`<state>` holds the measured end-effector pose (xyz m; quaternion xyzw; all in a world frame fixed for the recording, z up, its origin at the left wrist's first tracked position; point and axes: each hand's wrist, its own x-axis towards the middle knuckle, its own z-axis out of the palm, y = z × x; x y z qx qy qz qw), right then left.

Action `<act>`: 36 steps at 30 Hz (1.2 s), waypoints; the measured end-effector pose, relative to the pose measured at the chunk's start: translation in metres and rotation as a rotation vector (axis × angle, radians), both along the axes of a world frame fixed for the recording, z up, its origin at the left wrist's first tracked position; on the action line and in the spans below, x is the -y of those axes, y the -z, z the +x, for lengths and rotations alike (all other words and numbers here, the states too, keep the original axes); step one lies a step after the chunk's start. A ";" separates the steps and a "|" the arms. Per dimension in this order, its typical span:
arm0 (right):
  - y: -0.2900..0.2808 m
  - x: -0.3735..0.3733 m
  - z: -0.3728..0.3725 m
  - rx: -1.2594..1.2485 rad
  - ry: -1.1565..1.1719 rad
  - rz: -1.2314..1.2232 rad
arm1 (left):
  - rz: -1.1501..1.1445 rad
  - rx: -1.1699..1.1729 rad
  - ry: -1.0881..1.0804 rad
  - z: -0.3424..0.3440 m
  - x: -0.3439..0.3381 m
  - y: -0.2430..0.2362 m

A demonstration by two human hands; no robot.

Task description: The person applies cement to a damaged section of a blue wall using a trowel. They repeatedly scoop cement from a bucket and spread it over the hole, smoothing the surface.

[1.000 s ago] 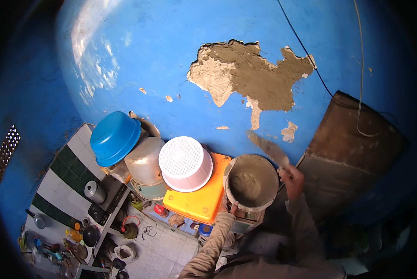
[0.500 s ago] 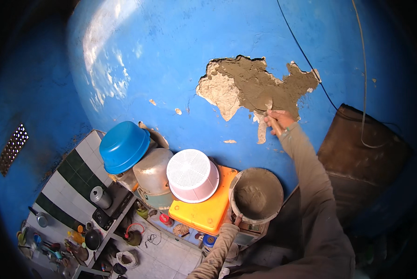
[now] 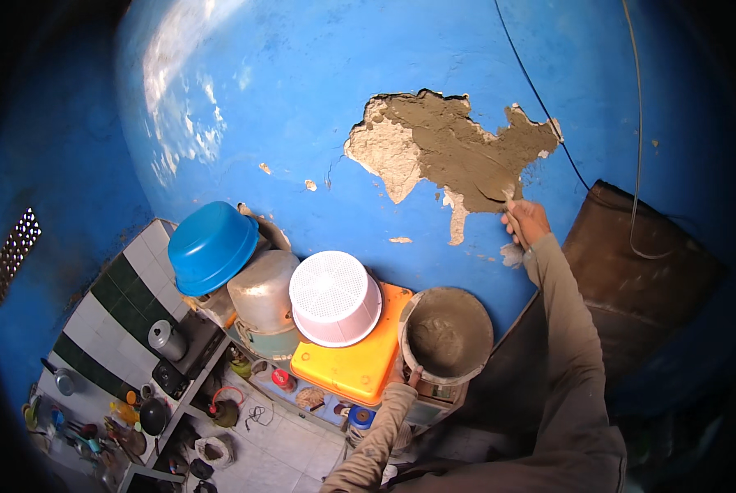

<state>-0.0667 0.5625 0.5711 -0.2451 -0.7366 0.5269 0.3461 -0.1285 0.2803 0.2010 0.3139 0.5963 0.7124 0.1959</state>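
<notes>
My right hand [image 3: 530, 220] is closed around the handle of a small trowel [image 3: 514, 227]. Its blade rests at the lower right edge of a wet grey-brown mortar patch [image 3: 458, 148] on the blue wall [image 3: 286, 107]. Bare pale masonry [image 3: 391, 156] shows at the patch's left side, and a strip of it hangs below. Lower down, my left hand [image 3: 406, 375] grips the near left rim of a round bucket [image 3: 476, 371]. Inside the bucket lies wet mortar [image 3: 440, 338].
Left of the bucket, a white colander [image 3: 335, 300] sits upside down on an orange lid [image 3: 343, 361]. Beyond are a metal pot [image 3: 263, 287] and a blue basin [image 3: 213, 248]. A brown panel [image 3: 639, 255] leans at right; a dark cable [image 3: 540, 99] hangs down the wall.
My right hand has drawn the trowel rightward to the patch's lower right edge. The mortar there looks more spread out. My left hand stays on the bucket rim, and the view has shifted slightly.
</notes>
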 end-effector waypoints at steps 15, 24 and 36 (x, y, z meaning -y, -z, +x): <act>0.038 0.027 -0.117 0.004 0.408 0.696 | 0.027 -0.056 -0.056 0.009 0.009 -0.046; 0.014 0.008 -0.088 0.002 0.300 0.331 | 0.091 -0.076 -0.039 0.007 0.011 -0.047; 0.021 0.027 -0.006 0.022 0.187 0.055 | 0.094 0.067 0.008 0.007 0.007 -0.044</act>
